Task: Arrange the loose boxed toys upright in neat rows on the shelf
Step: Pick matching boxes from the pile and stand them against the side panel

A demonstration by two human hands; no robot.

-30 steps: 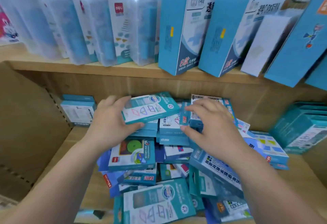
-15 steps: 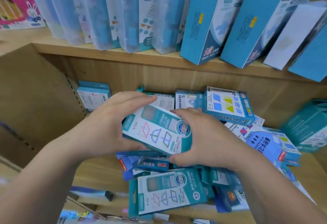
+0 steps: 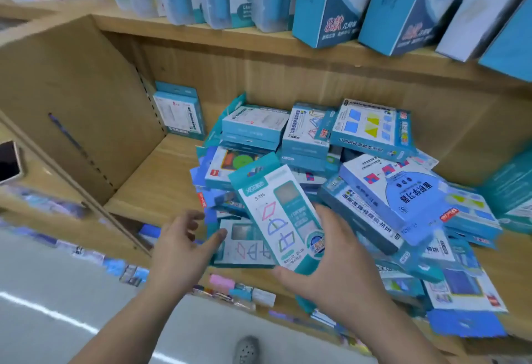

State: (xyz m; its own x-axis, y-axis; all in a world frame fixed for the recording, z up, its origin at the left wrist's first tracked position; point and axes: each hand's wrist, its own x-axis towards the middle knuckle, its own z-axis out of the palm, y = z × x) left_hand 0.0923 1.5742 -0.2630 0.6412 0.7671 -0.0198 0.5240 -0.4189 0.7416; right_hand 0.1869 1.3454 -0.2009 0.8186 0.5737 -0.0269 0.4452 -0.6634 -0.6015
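Step in hand: picking one box out of the jumble. The right hand (image 3: pixel 339 260) grips a slim teal box (image 3: pixel 280 217) by its lower end, thumb beneath and fingers behind its right edge. The box is tilted above the heap (image 3: pixel 305 139), printed face up. The left hand (image 3: pixel 181 245) is spread loosely and holds nothing; its thumb is at the edge of a second box (image 3: pixel 244 244) lying flat, contact uncertain.

The heap covers the right of the shelf (image 3: pixel 155 179). A lone box (image 3: pixel 180 113) stands in the back left corner with bare wood beside it.

Judgement: sorting has barely begun. The next move calls for turning the held box on end and setting it flush beside the lone box.

Materials: thin glossy card, flat rectangles, hang-tabs, some with clear windows. Probably light, slippery and quick to topple.
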